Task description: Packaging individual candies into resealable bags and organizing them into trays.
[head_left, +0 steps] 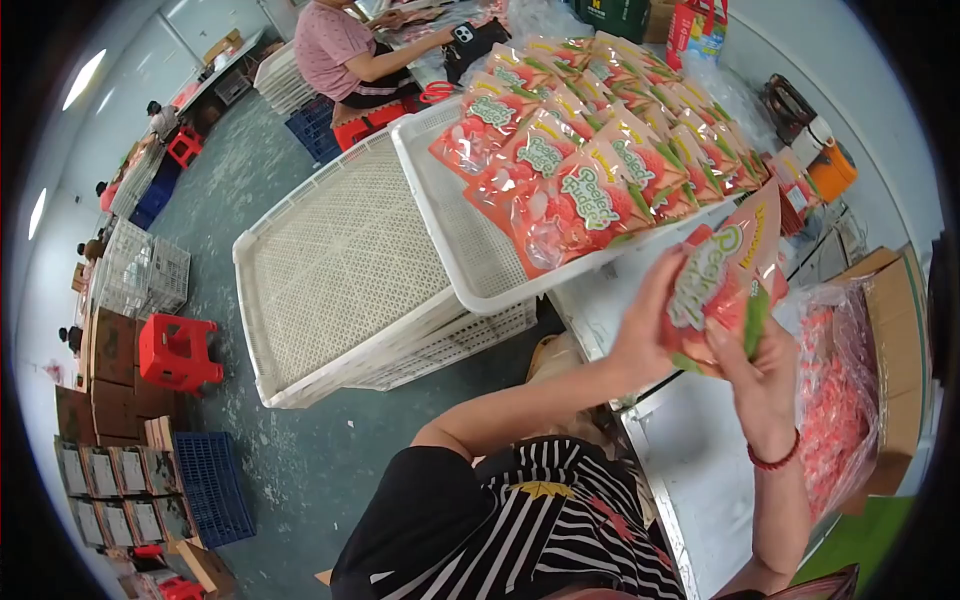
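Both my hands hold one pink candy pouch (715,275) above the right side of the work table. My left hand (645,325) grips the pouch's left edge, its fingers partly hidden behind it. My right hand (758,375), with a red bracelet at the wrist, is closed on the lower right corner, thumb across the front. Just beyond, a white mesh tray (480,300) carries a heap of matching pouches (590,190). To the right, a cardboard box (898,350) lined with clear plastic contains many small pink wrapped pieces (832,420).
Left of the table stands a stack of white trays (340,270). An orange and white device (832,170) sits at the far right. Across the far side a person in pink (335,50) holds a phone. Red stools (178,352) and blue crates (213,490) stand on the green floor.
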`<state>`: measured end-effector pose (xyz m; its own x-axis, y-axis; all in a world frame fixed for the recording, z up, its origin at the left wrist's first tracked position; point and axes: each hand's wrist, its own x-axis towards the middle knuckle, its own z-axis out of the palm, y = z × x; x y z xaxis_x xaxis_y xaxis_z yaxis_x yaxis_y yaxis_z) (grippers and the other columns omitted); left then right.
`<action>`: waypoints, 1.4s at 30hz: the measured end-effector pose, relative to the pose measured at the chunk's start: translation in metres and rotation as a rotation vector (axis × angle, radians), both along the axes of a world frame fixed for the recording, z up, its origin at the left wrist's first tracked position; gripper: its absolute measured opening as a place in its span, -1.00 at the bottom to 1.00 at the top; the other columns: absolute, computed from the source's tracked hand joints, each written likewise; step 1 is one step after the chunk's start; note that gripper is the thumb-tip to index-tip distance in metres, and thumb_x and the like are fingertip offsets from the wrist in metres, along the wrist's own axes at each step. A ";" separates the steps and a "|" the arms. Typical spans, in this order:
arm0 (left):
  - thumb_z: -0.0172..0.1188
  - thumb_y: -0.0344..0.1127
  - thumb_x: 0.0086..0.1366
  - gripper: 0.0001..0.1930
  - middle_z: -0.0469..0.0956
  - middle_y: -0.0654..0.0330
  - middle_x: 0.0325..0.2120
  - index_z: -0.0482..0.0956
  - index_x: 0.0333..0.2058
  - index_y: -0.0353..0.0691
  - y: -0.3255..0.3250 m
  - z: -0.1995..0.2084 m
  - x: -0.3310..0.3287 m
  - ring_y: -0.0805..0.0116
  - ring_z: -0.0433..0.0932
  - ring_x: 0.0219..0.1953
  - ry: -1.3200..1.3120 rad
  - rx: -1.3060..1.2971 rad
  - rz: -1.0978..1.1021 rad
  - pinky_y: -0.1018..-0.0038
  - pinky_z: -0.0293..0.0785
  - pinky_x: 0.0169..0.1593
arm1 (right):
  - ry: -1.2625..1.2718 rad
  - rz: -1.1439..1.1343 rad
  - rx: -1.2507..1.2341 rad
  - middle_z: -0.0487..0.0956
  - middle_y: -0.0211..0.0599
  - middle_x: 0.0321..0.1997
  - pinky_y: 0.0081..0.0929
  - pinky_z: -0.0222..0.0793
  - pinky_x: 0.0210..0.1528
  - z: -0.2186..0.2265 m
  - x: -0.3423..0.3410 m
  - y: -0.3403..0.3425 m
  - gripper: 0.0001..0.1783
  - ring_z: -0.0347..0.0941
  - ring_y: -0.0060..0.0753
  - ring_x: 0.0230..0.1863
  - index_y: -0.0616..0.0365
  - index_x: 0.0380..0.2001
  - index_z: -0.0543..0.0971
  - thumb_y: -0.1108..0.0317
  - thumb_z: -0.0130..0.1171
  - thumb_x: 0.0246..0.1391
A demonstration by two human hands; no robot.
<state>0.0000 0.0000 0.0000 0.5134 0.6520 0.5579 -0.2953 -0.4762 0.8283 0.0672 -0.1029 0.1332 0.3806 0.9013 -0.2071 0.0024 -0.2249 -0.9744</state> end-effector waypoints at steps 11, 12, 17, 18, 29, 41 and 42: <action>0.27 -0.30 0.08 -0.16 0.10 -0.14 0.18 -0.03 0.24 -0.36 0.248 -0.030 -0.078 -0.04 0.12 0.23 0.059 0.010 0.703 0.28 0.04 0.26 | -0.115 0.040 0.138 0.53 -0.34 -0.40 -0.58 0.33 -0.14 -0.057 0.026 -0.019 -0.78 0.44 -0.56 -0.31 0.28 -0.19 0.46 0.33 -0.01 0.23; 0.25 -0.08 0.08 -0.12 0.07 -0.17 0.19 -0.04 0.25 -0.34 0.267 -0.046 -0.072 -0.10 0.06 0.25 0.222 0.031 0.738 0.21 0.00 0.27 | -0.109 -0.019 0.089 0.53 -0.34 -0.42 -0.58 0.33 -0.15 -0.065 0.029 -0.027 -0.77 0.45 -0.57 -0.32 0.28 -0.22 0.47 0.31 -0.04 0.25; -0.01 0.44 0.05 0.03 -0.13 0.01 0.31 -0.10 0.30 -0.16 0.276 -0.100 -0.038 -0.27 -0.27 0.31 0.790 -0.079 0.840 -0.21 -0.30 0.23 | -0.066 -0.137 0.069 0.53 -0.37 -0.47 -0.58 0.34 -0.17 -0.088 0.034 -0.056 -0.73 0.45 -0.57 -0.35 0.28 -0.25 0.47 0.26 -0.06 0.26; -0.06 0.41 0.11 -0.01 -0.19 0.08 0.32 -0.12 0.30 -0.17 0.279 -0.105 -0.038 -0.29 -0.30 0.31 0.788 -0.036 0.865 -0.24 -0.29 0.22 | -0.071 -0.155 0.058 0.52 -0.37 -0.47 -0.58 0.34 -0.17 -0.090 0.035 -0.061 -0.73 0.45 -0.58 -0.36 0.28 -0.25 0.47 0.26 -0.05 0.26; -0.09 0.34 0.17 -0.07 -0.02 -0.08 0.28 -0.05 0.27 -0.31 0.343 -0.141 -0.070 -0.09 -0.13 0.33 0.743 0.169 0.826 0.03 -0.12 0.29 | 0.033 -0.176 -0.046 0.50 -0.44 -0.43 -0.64 0.35 -0.22 -0.153 0.019 -0.114 -0.83 0.44 -0.61 -0.36 0.27 -0.24 0.49 0.37 0.03 0.21; -0.12 0.24 0.24 -0.23 0.09 0.00 0.26 0.14 0.23 -0.25 0.305 -0.110 -0.038 -0.06 0.00 0.30 0.763 0.315 0.945 0.06 -0.13 0.30 | 0.025 -0.263 -0.146 0.52 -0.40 -0.47 -0.62 0.37 -0.27 -0.182 0.015 -0.127 -0.79 0.46 -0.59 -0.41 0.27 -0.27 0.49 0.31 0.07 0.20; -0.12 0.24 0.24 -0.24 0.10 0.06 0.26 0.18 0.21 -0.27 0.306 -0.110 -0.038 -0.04 0.02 0.30 0.763 0.327 0.914 0.07 -0.15 0.30 | 0.025 -0.263 -0.155 0.52 -0.40 -0.48 -0.62 0.37 -0.27 -0.183 0.015 -0.127 -0.78 0.46 -0.59 -0.42 0.27 -0.27 0.49 0.30 0.07 0.19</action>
